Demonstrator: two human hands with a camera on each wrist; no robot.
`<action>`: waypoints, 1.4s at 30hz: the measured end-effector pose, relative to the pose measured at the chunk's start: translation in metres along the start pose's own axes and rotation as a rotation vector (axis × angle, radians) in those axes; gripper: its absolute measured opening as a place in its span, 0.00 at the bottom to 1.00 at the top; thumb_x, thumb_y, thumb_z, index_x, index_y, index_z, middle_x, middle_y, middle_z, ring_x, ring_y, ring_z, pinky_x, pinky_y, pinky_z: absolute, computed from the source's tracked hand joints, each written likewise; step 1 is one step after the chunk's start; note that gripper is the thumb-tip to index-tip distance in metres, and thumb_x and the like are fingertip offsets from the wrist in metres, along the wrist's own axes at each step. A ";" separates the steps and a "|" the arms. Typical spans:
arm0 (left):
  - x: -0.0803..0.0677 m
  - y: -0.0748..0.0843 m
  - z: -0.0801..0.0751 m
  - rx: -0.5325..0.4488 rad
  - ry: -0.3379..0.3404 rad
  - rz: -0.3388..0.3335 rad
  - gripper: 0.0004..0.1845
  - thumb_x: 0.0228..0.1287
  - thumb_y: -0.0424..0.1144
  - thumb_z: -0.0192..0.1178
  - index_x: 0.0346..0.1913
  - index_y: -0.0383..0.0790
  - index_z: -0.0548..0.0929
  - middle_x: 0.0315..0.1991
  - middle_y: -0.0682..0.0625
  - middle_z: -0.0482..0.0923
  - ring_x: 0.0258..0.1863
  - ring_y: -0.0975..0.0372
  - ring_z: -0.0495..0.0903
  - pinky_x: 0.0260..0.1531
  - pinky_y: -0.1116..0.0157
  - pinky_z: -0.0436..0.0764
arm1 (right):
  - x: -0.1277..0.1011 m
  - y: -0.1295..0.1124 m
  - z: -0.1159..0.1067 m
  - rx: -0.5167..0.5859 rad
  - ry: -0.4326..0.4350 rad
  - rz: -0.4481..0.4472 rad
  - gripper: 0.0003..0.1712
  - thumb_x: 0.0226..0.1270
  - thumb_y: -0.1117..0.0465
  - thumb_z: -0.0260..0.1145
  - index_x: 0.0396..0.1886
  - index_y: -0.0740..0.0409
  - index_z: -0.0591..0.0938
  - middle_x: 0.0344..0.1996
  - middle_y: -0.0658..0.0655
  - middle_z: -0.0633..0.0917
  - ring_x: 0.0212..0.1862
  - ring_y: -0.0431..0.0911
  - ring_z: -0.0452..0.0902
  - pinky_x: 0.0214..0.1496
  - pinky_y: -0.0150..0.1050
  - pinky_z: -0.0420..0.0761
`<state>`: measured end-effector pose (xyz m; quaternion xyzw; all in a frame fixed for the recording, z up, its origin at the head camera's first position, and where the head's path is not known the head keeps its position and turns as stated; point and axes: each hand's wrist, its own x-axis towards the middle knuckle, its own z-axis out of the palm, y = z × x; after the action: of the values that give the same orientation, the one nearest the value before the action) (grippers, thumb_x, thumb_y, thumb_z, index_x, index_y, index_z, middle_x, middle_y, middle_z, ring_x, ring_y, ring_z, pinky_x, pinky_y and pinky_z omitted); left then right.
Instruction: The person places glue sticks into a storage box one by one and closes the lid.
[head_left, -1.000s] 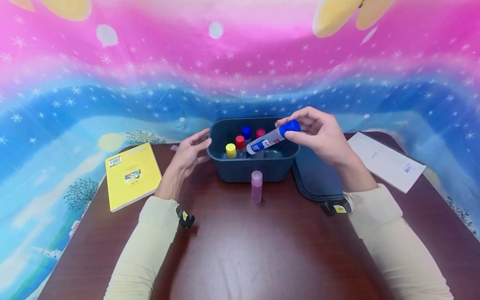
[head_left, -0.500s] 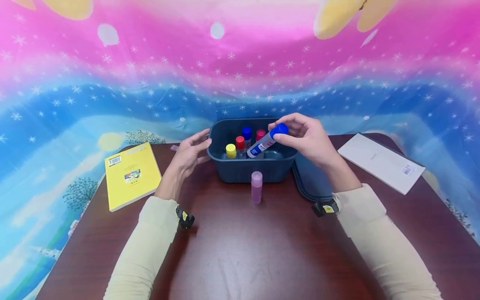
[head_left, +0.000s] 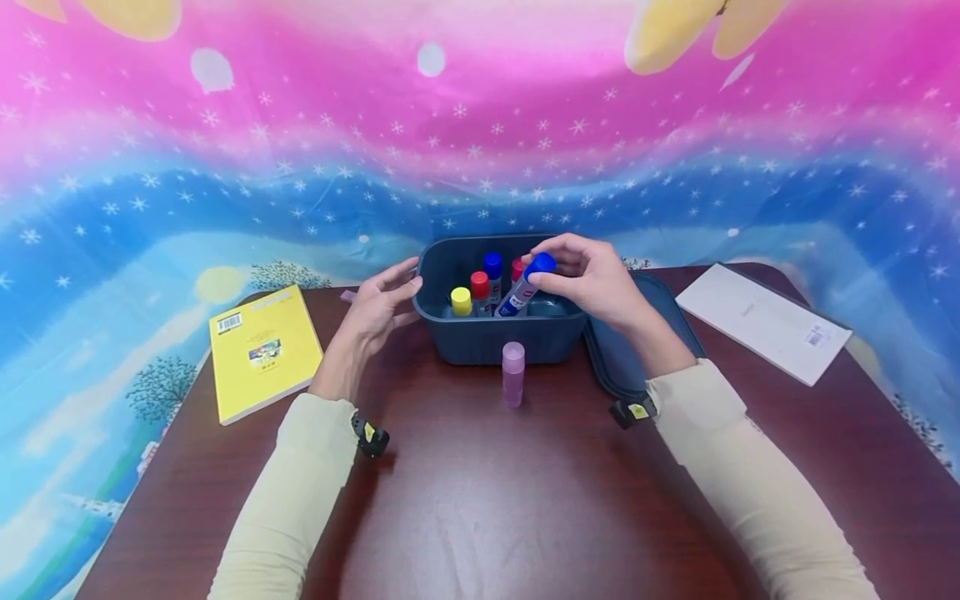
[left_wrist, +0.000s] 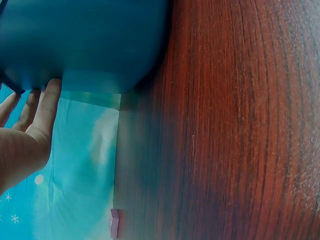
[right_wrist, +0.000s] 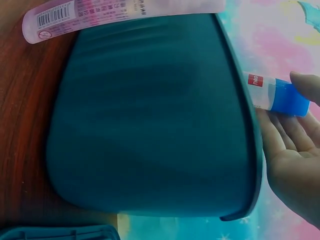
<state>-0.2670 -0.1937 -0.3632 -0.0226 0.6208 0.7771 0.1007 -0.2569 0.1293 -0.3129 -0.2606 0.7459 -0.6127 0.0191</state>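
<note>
A dark blue bin [head_left: 480,342] stands at the table's far middle, its outer wall [right_wrist: 150,125] filling the right wrist view. Inside it stand glue sticks with a yellow cap [head_left: 461,300], a red cap [head_left: 480,285] and a blue cap [head_left: 492,265]. My right hand [head_left: 581,279] pinches a blue-capped glue stick [head_left: 525,285] by its cap [right_wrist: 290,97], tilted, lower end inside the bin. My left hand [head_left: 378,304] rests with straight fingers against the bin's left wall [left_wrist: 85,45]. A pink glue stick [head_left: 513,373] stands on the table just in front of the bin.
The bin's dark blue lid [head_left: 637,350] lies right of the bin under my right wrist. A yellow book [head_left: 262,350] lies at the left, a white paper [head_left: 761,321] at the right. A colourful cloth [head_left: 480,125] hangs behind the brown table [head_left: 487,500].
My right hand has moved left and down, bringing the blue-capped glue stick from above the bin's right rim into the bin and more upright. The left hand has stayed put.
</note>
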 end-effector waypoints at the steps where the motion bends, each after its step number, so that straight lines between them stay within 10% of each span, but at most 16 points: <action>1: 0.000 0.000 0.000 -0.001 0.001 0.000 0.29 0.76 0.36 0.57 0.77 0.46 0.67 0.74 0.44 0.65 0.66 0.51 0.74 0.64 0.48 0.74 | 0.001 0.001 0.001 -0.002 -0.003 0.007 0.18 0.69 0.66 0.70 0.56 0.67 0.80 0.55 0.67 0.84 0.54 0.48 0.84 0.54 0.38 0.83; 42: 0.000 -0.001 0.000 -0.001 0.000 0.010 0.29 0.76 0.36 0.58 0.77 0.45 0.67 0.74 0.44 0.64 0.69 0.49 0.71 0.64 0.48 0.73 | 0.043 0.015 0.025 -0.445 -0.267 0.202 0.22 0.67 0.61 0.74 0.59 0.63 0.84 0.54 0.61 0.86 0.59 0.54 0.81 0.59 0.50 0.81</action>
<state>-0.2673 -0.1937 -0.3643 -0.0193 0.6205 0.7780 0.0968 -0.2912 0.0905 -0.3207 -0.2611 0.8753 -0.3889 0.1205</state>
